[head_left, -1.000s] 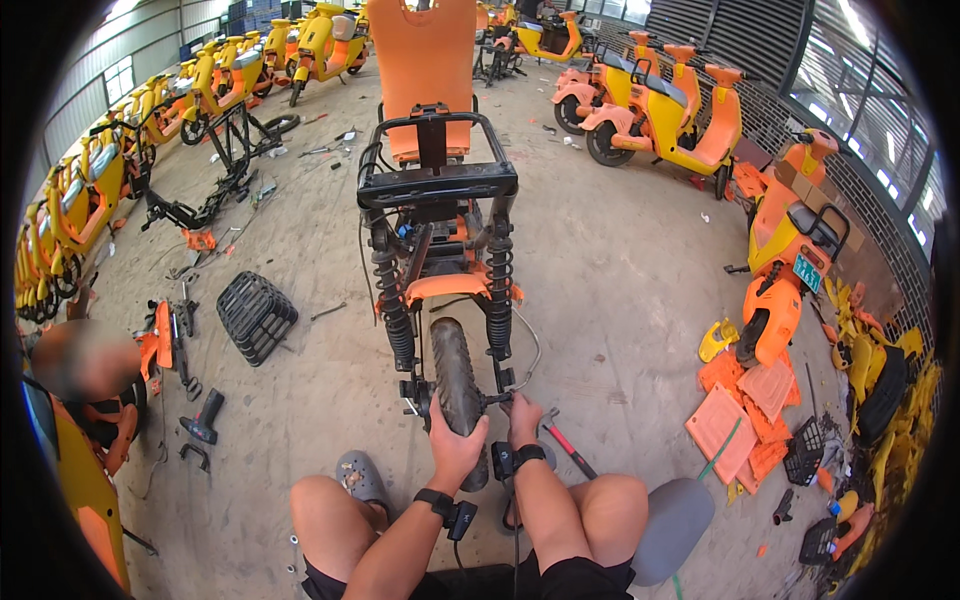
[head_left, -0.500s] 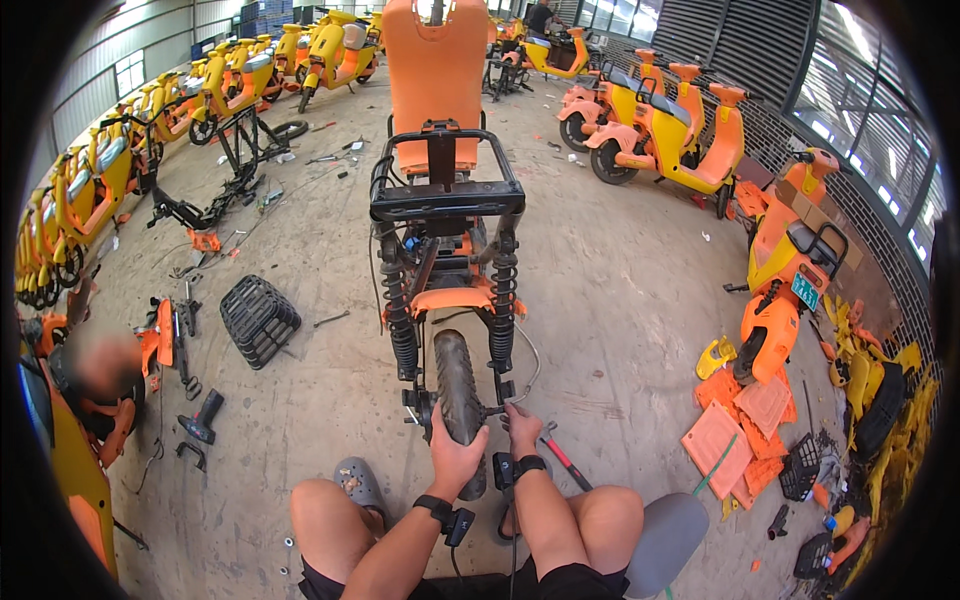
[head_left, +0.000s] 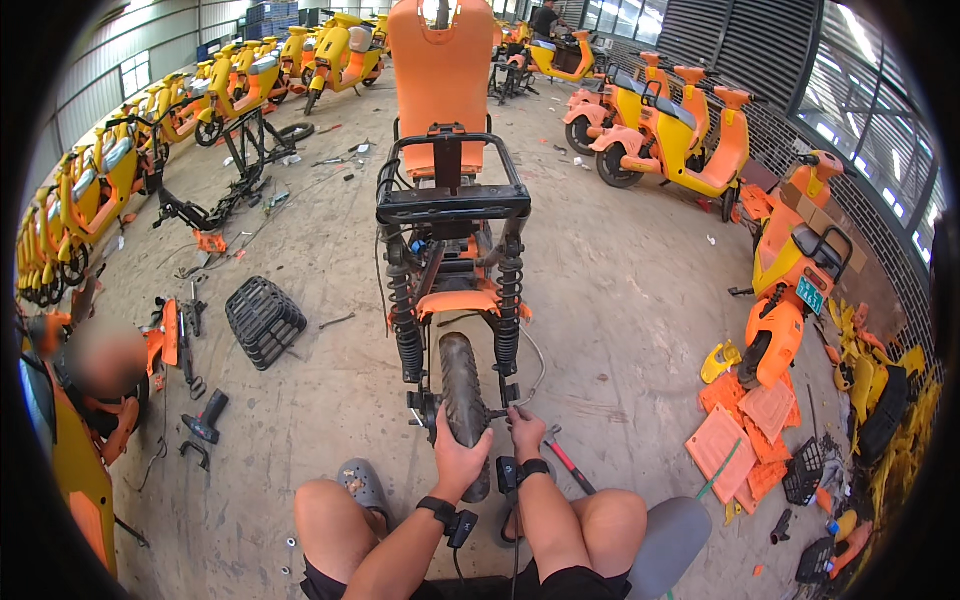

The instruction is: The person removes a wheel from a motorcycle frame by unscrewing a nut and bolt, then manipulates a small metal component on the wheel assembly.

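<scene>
A partly stripped orange scooter [head_left: 440, 80] stands in front of me, with a black rack [head_left: 452, 205] and coil-spring shocks [head_left: 510, 295] facing me. My left hand [head_left: 460, 457] is closed round the black rear tyre [head_left: 456, 370], low between the shocks. My right hand [head_left: 527, 434] pinches at the axle fitting [head_left: 500, 413] on the wheel's right side, where a cable [head_left: 539, 365] runs down. A red-handled hammer [head_left: 565, 458] lies on the floor just right of it.
A co-worker [head_left: 105, 385] crouches at the left, another person [head_left: 545, 25] is far back. A black basket [head_left: 263, 322], power drill [head_left: 205, 420] and loose orange panels [head_left: 712, 448] lie around. Rows of scooters [head_left: 230, 90] line the left; more [head_left: 720, 150] stand at the right.
The scooter and both my hands sit slightly lower and further right in the view. My grip looks the same. The co-worker at the left has shifted a little.
</scene>
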The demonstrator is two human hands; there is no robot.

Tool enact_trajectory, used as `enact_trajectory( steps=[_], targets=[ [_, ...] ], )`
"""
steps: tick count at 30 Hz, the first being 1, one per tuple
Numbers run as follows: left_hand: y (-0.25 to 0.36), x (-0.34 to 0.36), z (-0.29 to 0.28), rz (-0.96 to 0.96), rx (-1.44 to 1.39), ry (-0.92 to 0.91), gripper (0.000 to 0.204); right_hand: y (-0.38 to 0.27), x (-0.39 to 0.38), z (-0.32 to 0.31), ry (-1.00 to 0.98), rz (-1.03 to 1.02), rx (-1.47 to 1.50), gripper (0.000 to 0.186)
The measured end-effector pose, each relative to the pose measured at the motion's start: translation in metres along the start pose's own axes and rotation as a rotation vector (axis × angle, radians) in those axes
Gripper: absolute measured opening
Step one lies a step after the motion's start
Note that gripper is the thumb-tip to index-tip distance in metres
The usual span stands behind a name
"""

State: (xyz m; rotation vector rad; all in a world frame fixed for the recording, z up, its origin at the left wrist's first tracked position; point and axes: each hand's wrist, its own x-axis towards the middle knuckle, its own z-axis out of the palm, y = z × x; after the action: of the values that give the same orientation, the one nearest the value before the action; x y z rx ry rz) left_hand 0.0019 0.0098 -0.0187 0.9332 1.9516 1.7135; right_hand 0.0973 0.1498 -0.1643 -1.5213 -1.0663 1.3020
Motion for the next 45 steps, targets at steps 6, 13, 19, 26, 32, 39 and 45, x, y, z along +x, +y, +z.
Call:
enact_trajectory(
  steps=[6, 13, 19, 26, 32, 39, 45],
  targets=[
    [0.003, -0.001, 0.0, 0.012, -0.012, 0.001, 0.087, -0.003, 0.0, 0.0, 0.035, -0.077, -0.183, 0.03],
    [0.009, -0.001, -0.004, -0.003, -0.034, -0.009, 0.088, -0.007, 0.0, -0.003, 0.044, -0.103, -0.239, 0.031],
    [-0.007, -0.001, 0.0, 0.045, 0.042, 0.017, 0.086, 0.002, 0.004, -0.001, 0.004, -0.049, -0.176, 0.029],
    [-0.008, 0.0, 0.002, 0.043, 0.021, 0.003, 0.088, -0.002, 0.006, -0.003, -0.049, 0.022, -0.109, 0.028],
    [-0.006, 0.0, 0.001, 0.053, 0.031, -0.001, 0.086, 0.009, 0.011, -0.004, -0.029, -0.099, -0.179, 0.029],
    [-0.003, -0.001, -0.001, 0.054, 0.023, -0.001, 0.087, 0.014, 0.01, -0.001, 0.0, -0.187, -0.23, 0.029],
    [-0.007, -0.001, 0.001, 0.056, 0.063, 0.014, 0.087, 0.007, 0.005, 0.0, -0.092, -0.137, -0.084, 0.03]
  ],
)
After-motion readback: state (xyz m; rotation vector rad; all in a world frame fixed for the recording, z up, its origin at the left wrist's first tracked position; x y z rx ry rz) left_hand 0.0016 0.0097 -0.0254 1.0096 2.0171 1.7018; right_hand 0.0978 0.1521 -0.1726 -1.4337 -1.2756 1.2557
